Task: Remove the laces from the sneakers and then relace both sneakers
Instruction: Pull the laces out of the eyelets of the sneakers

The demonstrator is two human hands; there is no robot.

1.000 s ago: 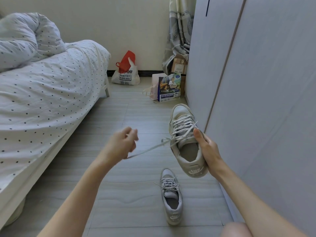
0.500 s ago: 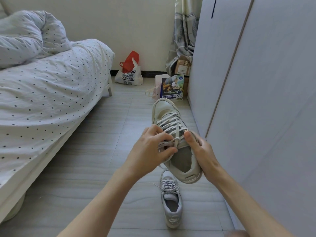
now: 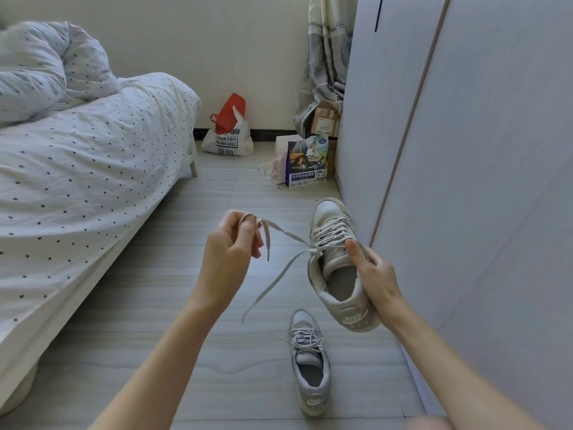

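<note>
A flat grey lace (image 3: 283, 232), soft and limp, runs from the top eyelets of the raised sneaker (image 3: 336, 268) out toward ten o'clock, where the left hand (image 3: 231, 248) pinches it between thumb and curled fingers; its tip dangles just below the fingers. The lace's other free end (image 3: 266, 293) hangs loose toward seven o'clock. The right hand (image 3: 373, 282) grips the shoe at three o'clock, fingers wrapped round the collar, thumb on the tongue. The lace looks light and likely slippery; it is probably best taken near the eyelet. The second sneaker (image 3: 310, 364), still laced, lies on the floor (image 3: 173, 305) at six o'clock.
</note>
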